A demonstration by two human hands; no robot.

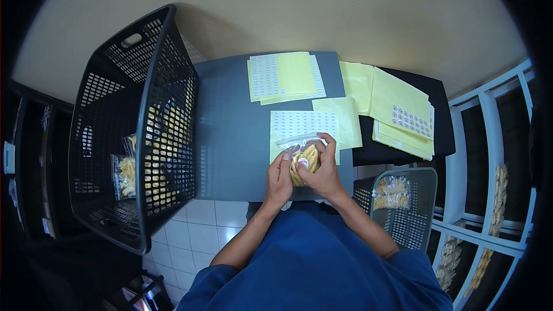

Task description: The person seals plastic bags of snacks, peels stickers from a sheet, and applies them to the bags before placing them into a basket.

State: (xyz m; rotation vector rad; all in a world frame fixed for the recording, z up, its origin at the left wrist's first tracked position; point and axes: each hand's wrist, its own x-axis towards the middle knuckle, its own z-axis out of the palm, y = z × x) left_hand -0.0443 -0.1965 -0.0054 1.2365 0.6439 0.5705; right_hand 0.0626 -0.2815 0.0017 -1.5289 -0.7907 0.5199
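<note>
Grey table [236,138], near edge: left hand [280,181] and right hand [324,170] both grip upright snack bag [303,158], sticker sheet [304,124] just beyond.

A large basket [138,126] stood left of the worktop [236,138]; sticker sheets [286,75] lay on it, a smaller basket [415,207] at its right.

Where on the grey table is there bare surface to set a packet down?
The widest bare patch of the grey table lies between the black basket and the sticker sheets. The right side is crowded: sheets, yellow backing papers, and both hands, left hand and right hand, holding the snack bag.
</note>
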